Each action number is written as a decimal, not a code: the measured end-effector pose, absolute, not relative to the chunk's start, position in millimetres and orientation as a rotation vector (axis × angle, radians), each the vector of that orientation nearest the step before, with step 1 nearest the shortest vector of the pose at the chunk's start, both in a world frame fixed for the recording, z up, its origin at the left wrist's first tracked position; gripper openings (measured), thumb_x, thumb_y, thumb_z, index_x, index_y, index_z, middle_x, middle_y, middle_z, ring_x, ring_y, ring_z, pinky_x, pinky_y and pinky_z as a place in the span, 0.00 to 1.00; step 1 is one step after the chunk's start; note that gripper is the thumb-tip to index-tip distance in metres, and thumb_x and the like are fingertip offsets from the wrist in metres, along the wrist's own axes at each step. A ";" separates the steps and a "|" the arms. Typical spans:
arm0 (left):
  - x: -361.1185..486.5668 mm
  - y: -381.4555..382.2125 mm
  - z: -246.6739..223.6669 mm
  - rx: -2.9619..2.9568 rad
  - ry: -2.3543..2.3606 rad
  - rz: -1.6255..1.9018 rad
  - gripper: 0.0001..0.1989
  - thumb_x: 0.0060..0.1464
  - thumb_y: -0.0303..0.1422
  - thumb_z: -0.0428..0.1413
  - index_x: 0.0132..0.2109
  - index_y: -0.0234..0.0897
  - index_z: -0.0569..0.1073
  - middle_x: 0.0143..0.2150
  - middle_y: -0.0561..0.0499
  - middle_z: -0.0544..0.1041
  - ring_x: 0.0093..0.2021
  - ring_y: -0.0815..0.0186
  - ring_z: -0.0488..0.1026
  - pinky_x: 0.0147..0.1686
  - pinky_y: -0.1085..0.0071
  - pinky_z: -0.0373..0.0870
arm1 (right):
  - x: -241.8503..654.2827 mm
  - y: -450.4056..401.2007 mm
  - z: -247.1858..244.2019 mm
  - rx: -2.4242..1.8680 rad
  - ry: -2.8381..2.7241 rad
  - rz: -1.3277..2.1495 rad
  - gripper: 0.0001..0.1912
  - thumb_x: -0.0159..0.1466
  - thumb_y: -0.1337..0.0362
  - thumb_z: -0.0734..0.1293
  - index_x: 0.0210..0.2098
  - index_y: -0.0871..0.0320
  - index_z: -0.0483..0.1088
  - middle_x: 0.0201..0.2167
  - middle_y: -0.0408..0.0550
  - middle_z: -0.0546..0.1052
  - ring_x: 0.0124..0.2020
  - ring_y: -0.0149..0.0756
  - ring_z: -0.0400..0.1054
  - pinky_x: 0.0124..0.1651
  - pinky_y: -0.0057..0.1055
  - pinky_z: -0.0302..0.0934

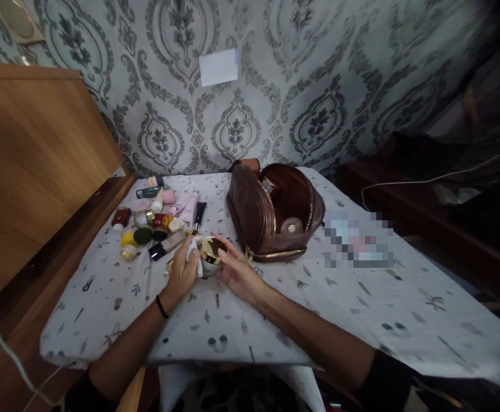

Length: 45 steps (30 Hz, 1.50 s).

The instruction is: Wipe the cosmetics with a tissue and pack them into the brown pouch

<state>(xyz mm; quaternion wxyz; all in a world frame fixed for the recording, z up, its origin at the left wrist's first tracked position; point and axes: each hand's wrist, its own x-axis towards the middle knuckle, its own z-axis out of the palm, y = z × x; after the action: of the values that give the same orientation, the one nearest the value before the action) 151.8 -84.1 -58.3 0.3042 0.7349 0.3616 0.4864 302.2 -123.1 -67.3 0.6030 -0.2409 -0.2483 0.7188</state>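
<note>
Between my hands is a cosmetic jar (211, 250) with a shiny gold lid, held just above the tabletop. My left hand (182, 273), with a black band at its wrist, presses a white cloth or tissue (194, 256) against the jar's left side. My right hand (242, 276) curls round the jar from the right, fingers on its lid and side. Part of the jar's body is hidden by the fingers and the cloth. Close behind my left hand lies a foundation bottle (167, 245) with a black cap.
Several cosmetic jars and bottles cluster at the left, with a pink tube (190, 206) and a black tube (199, 216). A brown toiletry bag (250, 212) stands unzipped behind my right hand. A blurred-out item (359, 239) lies right. Wooden furniture (39, 149) borders the patterned tablecloth (340, 320).
</note>
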 end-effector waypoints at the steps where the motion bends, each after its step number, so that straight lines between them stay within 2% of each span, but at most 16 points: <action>1: 151.9 -84.9 -58.9 1.959 0.927 1.262 0.27 0.65 0.52 0.43 0.53 0.36 0.73 0.53 0.41 0.77 0.53 0.55 0.74 0.55 0.61 0.68 | 303.6 -121.6 -69.0 -0.566 -0.517 1.664 0.22 0.51 0.59 0.79 0.45 0.51 0.75 0.39 0.41 0.81 0.35 0.32 0.73 0.34 0.27 0.64; 4: 153.6 -87.5 -59.8 2.022 0.811 1.192 0.32 0.64 0.54 0.43 0.62 0.36 0.68 0.61 0.40 0.73 0.64 0.53 0.66 0.65 0.58 0.59 | 307.5 -117.4 -73.0 -0.566 -0.398 1.658 0.17 0.50 0.59 0.80 0.35 0.55 0.74 0.33 0.41 0.80 0.30 0.31 0.72 0.30 0.26 0.63; 7: 155.3 -88.0 -61.3 2.024 0.790 1.175 0.31 0.65 0.51 0.42 0.65 0.37 0.65 0.64 0.40 0.70 0.68 0.53 0.61 0.68 0.56 0.53 | 308.5 -116.1 -73.1 -0.540 -0.383 1.653 0.16 0.50 0.59 0.81 0.32 0.56 0.73 0.32 0.40 0.80 0.29 0.30 0.72 0.30 0.26 0.63; 10: 154.7 -85.7 -64.4 1.976 0.833 1.204 0.28 0.66 0.49 0.44 0.64 0.38 0.66 0.65 0.41 0.70 0.66 0.55 0.64 0.66 0.57 0.57 | 307.5 -118.0 -70.7 -0.530 -0.425 1.673 0.17 0.49 0.60 0.81 0.33 0.55 0.73 0.32 0.39 0.80 0.31 0.30 0.73 0.35 0.27 0.64; 13: 152.9 -82.4 -66.4 1.907 0.892 1.248 0.28 0.66 0.50 0.43 0.59 0.38 0.72 0.59 0.42 0.75 0.61 0.55 0.70 0.62 0.57 0.63 | 307.3 -120.8 -68.9 -0.561 -0.487 1.715 0.18 0.50 0.61 0.80 0.38 0.55 0.75 0.34 0.40 0.81 0.34 0.31 0.73 0.39 0.28 0.64; 17: 152.2 -79.4 -63.8 1.799 0.976 1.213 0.31 0.66 0.53 0.40 0.52 0.36 0.77 0.53 0.42 0.79 0.57 0.54 0.73 0.60 0.57 0.65 | 307.9 -122.5 -69.5 -0.585 -0.546 1.773 0.21 0.52 0.59 0.78 0.44 0.55 0.75 0.36 0.42 0.80 0.35 0.30 0.72 0.38 0.27 0.63; 21: 153.6 -78.5 -61.9 1.775 0.982 1.148 0.31 0.65 0.54 0.39 0.50 0.37 0.78 0.50 0.44 0.81 0.55 0.55 0.74 0.57 0.60 0.69 | 309.4 -121.7 -71.7 -0.598 -0.458 1.775 0.26 0.49 0.61 0.80 0.46 0.51 0.71 0.37 0.39 0.79 0.34 0.31 0.73 0.37 0.29 0.65; 23: 154.0 -79.2 -62.8 1.799 0.977 1.162 0.31 0.65 0.54 0.40 0.52 0.37 0.77 0.52 0.44 0.80 0.56 0.55 0.74 0.57 0.60 0.68 | 310.9 -121.4 -71.6 -0.583 -0.429 1.813 0.27 0.50 0.60 0.80 0.47 0.51 0.69 0.39 0.40 0.79 0.37 0.34 0.74 0.39 0.33 0.67; 27: 153.8 -82.5 -62.3 1.892 0.882 1.162 0.32 0.65 0.54 0.40 0.58 0.35 0.74 0.58 0.42 0.76 0.60 0.55 0.71 0.61 0.59 0.65 | 314.7 -120.9 -70.0 -0.503 -0.399 1.946 0.22 0.56 0.57 0.77 0.45 0.56 0.70 0.38 0.44 0.80 0.40 0.37 0.74 0.45 0.41 0.70; 31: 154.1 -85.2 -57.5 1.894 0.877 1.129 0.33 0.64 0.55 0.42 0.58 0.35 0.73 0.61 0.41 0.74 0.62 0.54 0.68 0.64 0.58 0.60 | 317.3 -119.5 -71.0 -0.464 -0.399 2.007 0.18 0.58 0.58 0.76 0.43 0.57 0.70 0.38 0.45 0.80 0.39 0.35 0.74 0.44 0.39 0.71; 33: 154.9 -85.3 -55.3 1.839 0.887 1.110 0.32 0.63 0.56 0.42 0.55 0.36 0.75 0.58 0.42 0.76 0.59 0.54 0.70 0.62 0.58 0.61 | 316.9 -119.4 -71.7 -0.485 -0.421 1.998 0.18 0.58 0.59 0.76 0.43 0.58 0.71 0.38 0.45 0.80 0.38 0.34 0.74 0.41 0.37 0.72; 36: 157.1 -84.6 -52.7 1.751 0.926 1.119 0.30 0.64 0.55 0.42 0.47 0.37 0.78 0.48 0.44 0.80 0.50 0.56 0.75 0.54 0.61 0.68 | 313.1 -121.2 -71.3 -0.528 -0.464 1.957 0.19 0.56 0.58 0.78 0.42 0.59 0.73 0.36 0.46 0.80 0.37 0.35 0.74 0.38 0.36 0.73; 40: 159.7 -81.2 -51.7 1.634 1.039 1.250 0.27 0.63 0.55 0.44 0.34 0.38 0.74 0.34 0.49 0.78 0.37 0.60 0.73 0.42 0.65 0.70 | 304.4 -124.9 -69.9 -0.585 -0.483 1.888 0.19 0.52 0.60 0.80 0.39 0.61 0.75 0.35 0.46 0.80 0.36 0.34 0.74 0.38 0.33 0.72; 43: 158.9 -76.6 -53.1 1.541 1.063 1.334 0.21 0.63 0.50 0.48 0.30 0.39 0.70 0.30 0.51 0.74 0.33 0.63 0.71 0.37 0.68 0.69 | 300.1 -126.0 -69.5 -0.609 -0.484 1.856 0.20 0.48 0.65 0.81 0.38 0.61 0.76 0.35 0.45 0.80 0.36 0.32 0.74 0.39 0.28 0.70; 45: 157.5 -74.3 -53.9 1.522 1.066 1.344 0.17 0.63 0.44 0.49 0.31 0.39 0.70 0.30 0.52 0.75 0.34 0.64 0.71 0.37 0.69 0.69 | 299.5 -125.6 -69.4 -0.616 -0.488 1.854 0.20 0.48 0.65 0.81 0.39 0.61 0.77 0.36 0.45 0.80 0.36 0.31 0.74 0.39 0.27 0.69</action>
<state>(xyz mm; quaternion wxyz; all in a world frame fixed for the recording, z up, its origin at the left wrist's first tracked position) 157.5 -74.3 -53.9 0.4118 0.6048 0.4236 0.5340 299.5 -125.6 -69.4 0.5345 -0.2584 -0.2048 0.7782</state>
